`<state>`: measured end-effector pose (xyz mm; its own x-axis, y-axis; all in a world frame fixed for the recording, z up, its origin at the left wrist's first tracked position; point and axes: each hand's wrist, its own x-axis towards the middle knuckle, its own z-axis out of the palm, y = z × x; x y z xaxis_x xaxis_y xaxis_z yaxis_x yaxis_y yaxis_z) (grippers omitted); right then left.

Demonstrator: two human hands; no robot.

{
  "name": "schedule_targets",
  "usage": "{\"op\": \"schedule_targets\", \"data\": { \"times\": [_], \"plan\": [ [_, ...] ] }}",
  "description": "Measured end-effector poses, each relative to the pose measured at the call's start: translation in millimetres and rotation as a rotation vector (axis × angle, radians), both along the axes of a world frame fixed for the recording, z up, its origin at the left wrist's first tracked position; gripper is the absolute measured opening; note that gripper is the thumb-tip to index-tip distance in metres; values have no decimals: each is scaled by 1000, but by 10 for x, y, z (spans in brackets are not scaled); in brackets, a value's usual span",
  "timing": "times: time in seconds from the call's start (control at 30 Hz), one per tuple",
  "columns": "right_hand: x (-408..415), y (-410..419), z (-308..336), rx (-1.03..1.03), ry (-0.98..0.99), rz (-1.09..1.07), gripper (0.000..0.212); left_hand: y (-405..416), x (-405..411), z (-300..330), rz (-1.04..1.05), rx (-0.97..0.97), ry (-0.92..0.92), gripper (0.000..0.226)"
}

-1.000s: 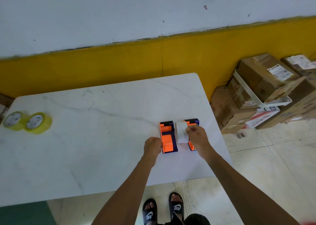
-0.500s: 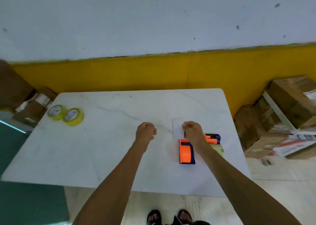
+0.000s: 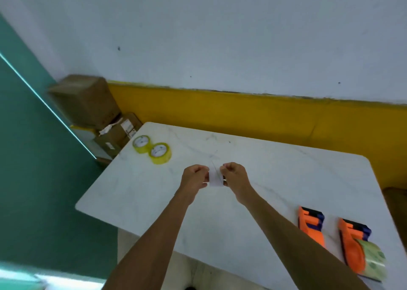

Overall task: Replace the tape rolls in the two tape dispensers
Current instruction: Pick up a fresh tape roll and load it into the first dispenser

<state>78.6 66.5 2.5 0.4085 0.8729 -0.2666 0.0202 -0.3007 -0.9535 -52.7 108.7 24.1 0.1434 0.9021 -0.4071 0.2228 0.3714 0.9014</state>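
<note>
Over the middle of the white marble table [image 3: 275, 179], my left hand [image 3: 195, 176] and my right hand [image 3: 234, 175] each pinch one side of a short strip of clear tape [image 3: 215, 178] stretched between them. Two yellow tape rolls [image 3: 141, 143] [image 3: 160, 153] lie flat near the table's far left corner. Two orange and blue tape dispensers sit at the near right edge: the left dispenser [image 3: 311, 224] holds no roll that I can see, the right dispenser [image 3: 352, 243] carries a nearly used clear roll [image 3: 372, 261].
Cardboard boxes [image 3: 88, 104] are stacked on the floor beyond the table's left corner. A yellow band runs along the wall behind the table. A teal floor [image 3: 33, 157] lies to the left. Another brown box edge [image 3: 396, 204] shows at the right.
The view swung left, so the dispensers now lie at the lower right. My right hand carried the tape strip away from them, and my left hand came in and pinched its other side.
</note>
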Motion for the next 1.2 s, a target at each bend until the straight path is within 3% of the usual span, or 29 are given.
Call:
{"op": "schedule_targets", "data": {
  "times": [0.23, 0.47, 0.87, 1.0, 1.2],
  "plan": [
    [-822, 584, 176, 14, -14, 2, 20, 622, -774, 124, -36, 41, -13, 8],
    [-1220, 1027, 148, -6, -8, 4, 17, 1076, -1162, 49, -47, 19, -6, 20],
    [-914, 1928, -349, -104, 54, -32, 21, 2034, -783, -330, -98, -36, 141, 4],
    [-759, 2266, -479, -121, 117, -43, 15, 2419, -612, -438, -165, 90, 278, 23],
    [-605, 2502, -744, -245, 139, -82, 20, 2702, -396, -619, -369, 413, 571, 8]
  ]
}}
